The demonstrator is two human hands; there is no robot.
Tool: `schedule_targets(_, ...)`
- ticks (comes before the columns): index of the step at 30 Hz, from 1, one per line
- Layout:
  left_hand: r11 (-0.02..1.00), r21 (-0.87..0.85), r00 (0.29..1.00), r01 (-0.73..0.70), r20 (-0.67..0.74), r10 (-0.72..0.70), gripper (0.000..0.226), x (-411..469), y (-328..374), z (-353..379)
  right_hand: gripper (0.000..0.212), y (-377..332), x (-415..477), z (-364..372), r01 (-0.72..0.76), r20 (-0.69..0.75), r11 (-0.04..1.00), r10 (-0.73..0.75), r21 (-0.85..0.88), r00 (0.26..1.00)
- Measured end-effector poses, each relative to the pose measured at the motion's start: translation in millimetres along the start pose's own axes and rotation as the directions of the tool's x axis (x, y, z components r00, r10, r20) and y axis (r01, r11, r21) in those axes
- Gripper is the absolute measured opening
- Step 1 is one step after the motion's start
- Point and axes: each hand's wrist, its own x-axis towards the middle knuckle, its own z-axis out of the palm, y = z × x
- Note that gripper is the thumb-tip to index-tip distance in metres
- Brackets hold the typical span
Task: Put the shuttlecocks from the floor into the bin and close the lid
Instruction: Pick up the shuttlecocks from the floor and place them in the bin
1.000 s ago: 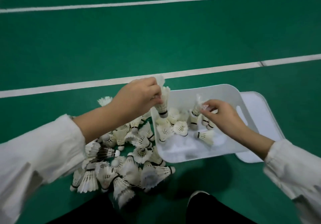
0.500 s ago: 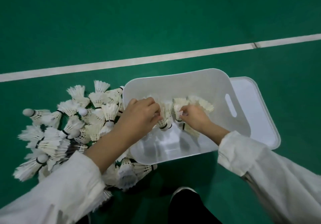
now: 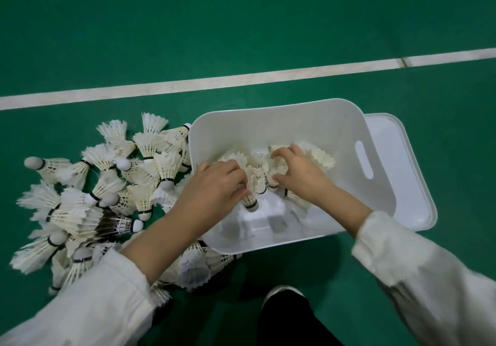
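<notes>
Holding a cluster (image 3: 319, 158) of shuttlecocks near its middle, the white bin (image 3: 295, 120) has both hands inside, close together. The left hand (image 3: 214, 184) grips one shuttlecock (image 3: 251, 200), cork down. The right hand (image 3: 298, 174) clutches the cluster with curled fingers; which shuttlecock it has is hidden. The lid (image 3: 408, 174) lies partly covered at the bin's 3 o'clock. The floor pile (image 3: 107, 190) spreads at 9 o'clock, its near edge hidden under the left sleeve (image 3: 94, 305).

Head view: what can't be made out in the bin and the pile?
All in the head view:
- Bin contents: the count is hidden by the left hand, which grips one shuttlecock, and by the right hand.
- Right hand's grip: its own fingers cover it.
- Lid: one side is behind the bin wall.
- Floor pile: the lower part is under the left sleeve.
</notes>
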Motion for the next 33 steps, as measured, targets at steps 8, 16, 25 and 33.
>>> schedule_targets(8,0.991,-0.131,0.999,0.011,-0.040,-0.016,0.011,3,11,-10,0.047,-64,-39,-4,0.016,0.190,0.932,-0.091,0.363,0.978)
schedule_targets(16,0.982,-0.133,0.980,0.134,-0.130,-0.151,0.022,10,1,-45,0.065,-21,-38,-20,-0.107,0.060,0.965,0.095,0.241,0.994)
schedule_targets(25,0.996,-0.065,0.996,0.065,0.068,-0.060,0.022,4,3,-30,0.052,28,12,-17,-0.351,-0.073,0.936,0.351,0.020,0.934)
schedule_targets(33,0.996,0.008,0.995,-0.085,0.061,0.085,0.041,0,-1,-11,0.056,12,21,-15,-0.224,0.001,0.940,0.232,-0.257,0.973)
